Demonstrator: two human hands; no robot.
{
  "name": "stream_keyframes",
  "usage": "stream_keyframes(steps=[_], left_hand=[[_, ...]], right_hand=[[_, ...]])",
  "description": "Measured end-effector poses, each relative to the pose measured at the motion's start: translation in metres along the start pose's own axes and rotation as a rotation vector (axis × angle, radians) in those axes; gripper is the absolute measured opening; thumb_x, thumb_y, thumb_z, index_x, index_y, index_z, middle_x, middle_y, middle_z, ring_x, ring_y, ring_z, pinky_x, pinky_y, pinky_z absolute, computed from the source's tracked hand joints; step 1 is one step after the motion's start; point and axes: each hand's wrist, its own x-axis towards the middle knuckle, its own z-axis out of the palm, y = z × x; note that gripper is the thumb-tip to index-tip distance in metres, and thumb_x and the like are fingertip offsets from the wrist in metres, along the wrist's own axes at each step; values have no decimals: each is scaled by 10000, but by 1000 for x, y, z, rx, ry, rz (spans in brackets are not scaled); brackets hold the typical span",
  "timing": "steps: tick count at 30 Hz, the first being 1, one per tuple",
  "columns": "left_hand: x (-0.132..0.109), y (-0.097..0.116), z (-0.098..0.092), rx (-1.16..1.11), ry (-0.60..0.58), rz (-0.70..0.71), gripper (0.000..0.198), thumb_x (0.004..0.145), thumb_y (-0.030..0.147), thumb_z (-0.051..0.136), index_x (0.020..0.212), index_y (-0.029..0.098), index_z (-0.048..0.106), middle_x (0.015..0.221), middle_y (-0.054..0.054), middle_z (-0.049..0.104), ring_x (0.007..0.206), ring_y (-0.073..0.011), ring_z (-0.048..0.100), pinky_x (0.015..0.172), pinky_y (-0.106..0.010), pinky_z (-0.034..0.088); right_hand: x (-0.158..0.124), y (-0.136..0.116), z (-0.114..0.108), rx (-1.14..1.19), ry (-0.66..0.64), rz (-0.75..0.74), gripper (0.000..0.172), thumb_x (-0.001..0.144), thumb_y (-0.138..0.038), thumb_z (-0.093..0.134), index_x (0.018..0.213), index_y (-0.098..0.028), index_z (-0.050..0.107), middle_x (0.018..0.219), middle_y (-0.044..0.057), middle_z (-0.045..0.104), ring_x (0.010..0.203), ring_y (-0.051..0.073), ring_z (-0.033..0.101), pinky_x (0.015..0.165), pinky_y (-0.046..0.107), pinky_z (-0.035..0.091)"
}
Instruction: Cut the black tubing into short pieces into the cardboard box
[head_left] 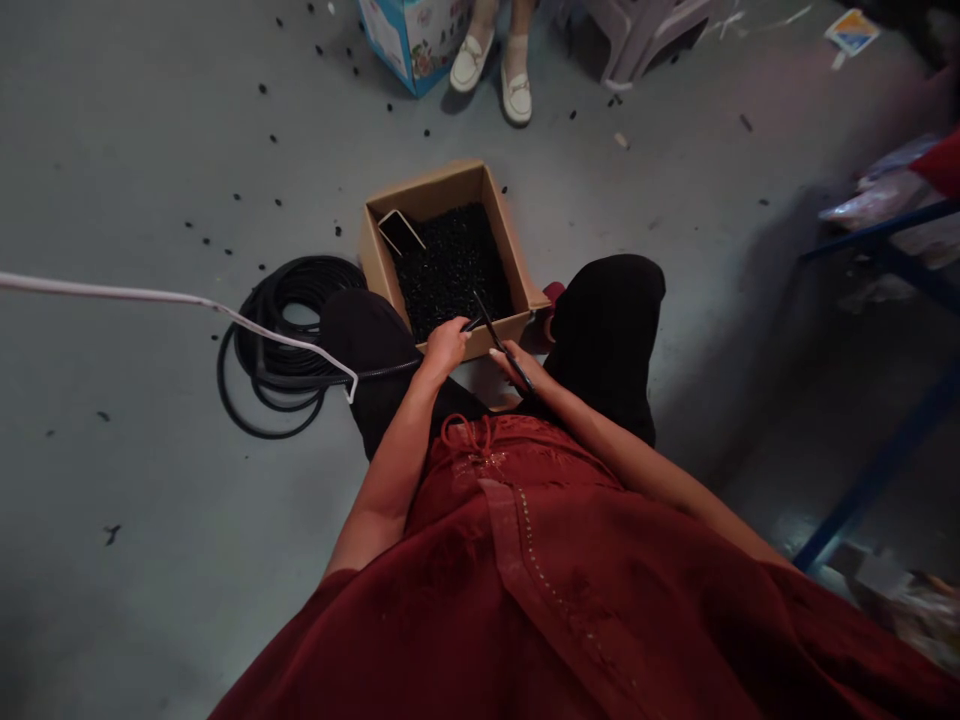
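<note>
My left hand (448,347) is closed round a black ribbed tube (390,369), whose end sticks out past the fingers. That tube runs left over my knee towards a coil of black tubing (259,360) on the floor. In my right hand (517,366) is a dark pair of scissors (491,325), its blades pointing up and left beside the tube's end. Both hands are at the near edge of an open cardboard box (512,235). Inside lie many small black pieces (454,265) and a dark phone-like object (401,232) with a light rim.
A white cable (150,294) crosses from the left to my knee. Beyond the box are a person's white shoes (517,98), a blue carton (409,45) and a plastic stool (630,35). Small black bits dot the floor. A blue metal frame (885,465) stands at the right.
</note>
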Motion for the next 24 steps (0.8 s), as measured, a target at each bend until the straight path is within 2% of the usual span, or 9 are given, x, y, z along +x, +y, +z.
stream_keyframes(steps=[4, 7, 9, 12, 15, 18, 24], left_hand=[[1, -2, -8, -152, 66, 24, 374, 900, 111, 542, 1254, 94, 660, 1223, -152, 685, 1121, -234, 629, 1010, -329, 434], [1, -11, -9, -486, 10, -82, 377, 878, 128, 582, 1248, 85, 644, 1043, -107, 731, 868, -164, 664, 874, -293, 491], [1, -15, -8, -724, -23, -151, 366, 859, 135, 607, 1220, 85, 641, 912, -68, 731, 701, -110, 628, 773, -255, 495], [2, -18, -5, -921, -44, -170, 336, 810, 117, 645, 1144, 82, 657, 823, -42, 721, 625, -80, 595, 718, -230, 481], [4, -18, -2, -941, -26, -180, 313, 795, 148, 666, 1098, 76, 677, 793, -42, 723, 615, -82, 595, 714, -234, 478], [5, -19, 1, -911, -11, -182, 325, 788, 183, 680, 1094, 72, 697, 787, -43, 727, 618, -83, 598, 710, -233, 471], [4, -21, 3, -858, -55, -139, 384, 781, 214, 687, 1141, 83, 721, 799, -40, 737, 619, -80, 577, 702, -237, 460]], right_hand=[[-10, -5, -7, 108, 14, 31, 465, 934, -582, 460, 1199, -217, 568, 847, 21, 648, 634, 135, 600, 587, 246, 487], [-13, -8, -9, 129, 4, 29, 483, 941, -566, 452, 1222, -194, 575, 906, 61, 678, 665, 152, 626, 614, 263, 508], [-13, -6, -7, 111, -5, 15, 502, 930, -554, 483, 1257, -183, 567, 981, 85, 698, 732, 175, 651, 680, 292, 529], [-11, -1, -3, 40, 7, -43, 528, 896, -527, 555, 1286, -171, 563, 1102, 110, 705, 930, 230, 671, 842, 356, 525], [-9, 2, 0, -17, 19, -74, 593, 861, -526, 607, 1328, -165, 548, 1162, 124, 699, 1058, 275, 656, 931, 399, 495], [-9, 1, 0, -47, 3, -82, 628, 844, -536, 626, 1346, -169, 541, 1173, 124, 700, 1074, 285, 660, 940, 404, 493], [-10, 0, -2, -99, 17, -98, 626, 855, -546, 605, 1352, -170, 539, 1217, 127, 687, 1114, 291, 649, 949, 395, 486]])
